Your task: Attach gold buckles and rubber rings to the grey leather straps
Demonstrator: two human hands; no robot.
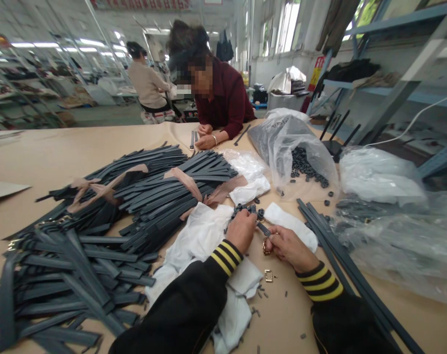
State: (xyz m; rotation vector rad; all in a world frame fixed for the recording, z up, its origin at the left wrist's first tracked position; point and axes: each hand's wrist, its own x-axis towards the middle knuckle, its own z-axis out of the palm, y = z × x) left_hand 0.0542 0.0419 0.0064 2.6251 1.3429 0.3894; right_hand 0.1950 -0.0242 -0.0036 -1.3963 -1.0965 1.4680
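My left hand [241,231] is closed, its fingers pinching a short dark grey strap [263,228]. The other end of that strap meets the thumb and fingers of my right hand [289,248], which is also closed. A gold buckle [266,247] hangs at the right fingertips; whether it is fixed to the strap I cannot tell. Just below lies a loose gold buckle [269,276] on the table. Small dark loops [260,214] are heaped behind my left hand, partly covered by it. White cloth [204,231] lies under and beside my left forearm.
Bundles of dark straps [179,182] tied with pinkish cloth fill the left, with buckled straps [72,275] nearer me. A clear bag [293,152] of dark loops stands behind. Long straps [348,265] lie at right. Across the table [127,135] a person [223,93] leans over straps.
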